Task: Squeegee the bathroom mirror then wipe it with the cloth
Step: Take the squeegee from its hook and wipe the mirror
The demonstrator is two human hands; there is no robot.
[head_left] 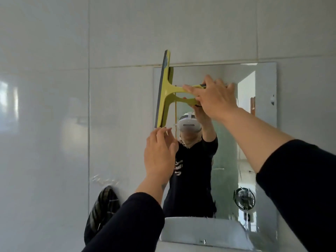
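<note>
Two hands raised at the mirror's upper left corner, squeegee blade standing vertical.

Head view: the right hand (pixel 214 96) is wrapped around the handle of the yellow-green squeegee (pixel 164 90), whose blade lies along the left edge of the mirror (pixel 261 142) and pokes above its top. The left hand (pixel 160 151), fingers loosely spread and holding nothing, hovers just under the blade's lower end. For a clean pass, I'd press the rubber evenly and pull steadily across, overlapping strokes. A striped cloth (pixel 103 206) hangs on the wall, lower left.

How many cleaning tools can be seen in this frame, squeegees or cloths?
2. A yellow-green squeegee is held by the right hand at the mirror's upper left edge. A dark striped cloth hangs on the wall, lower left. Others may lie out of view.
</note>
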